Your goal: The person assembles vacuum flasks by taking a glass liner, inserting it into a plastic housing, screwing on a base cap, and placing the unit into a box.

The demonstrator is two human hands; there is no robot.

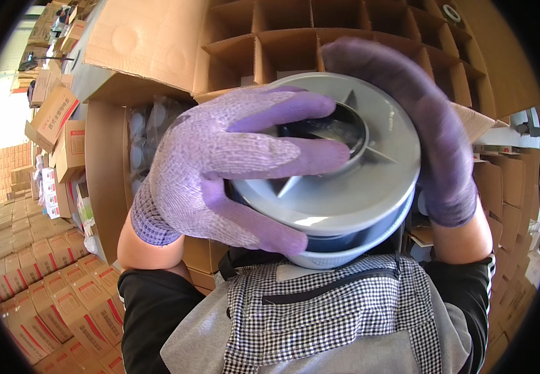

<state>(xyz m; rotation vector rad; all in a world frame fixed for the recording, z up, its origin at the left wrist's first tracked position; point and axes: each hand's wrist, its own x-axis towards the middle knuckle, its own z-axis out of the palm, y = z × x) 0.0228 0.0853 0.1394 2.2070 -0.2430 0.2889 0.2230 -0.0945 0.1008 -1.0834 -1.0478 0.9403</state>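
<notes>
A round grey plastic lid (385,146) with a dark, glossy centre inside a raised ring sits on a grey-blue bowl (345,252). The bowl is close to my apron, just below the divided carton. My left hand (226,162), in a purple knit glove, lies across the lid's left side. Its fingers are spread, two of them reaching the dark centre, and the thumb rests near the front rim. My right hand (423,112), also gloved in purple, curves along the far right side of the lid. Motion blurs it, so its contact with the lid is unclear.
An open cardboard carton with a grid of dividers (285,53) is just beyond the lid. On the left, another open box (105,168) holds several clear-wrapped round items (139,140). Stacked cartons (52,287) cover the floor at left, and more boxes (501,187) stand at right.
</notes>
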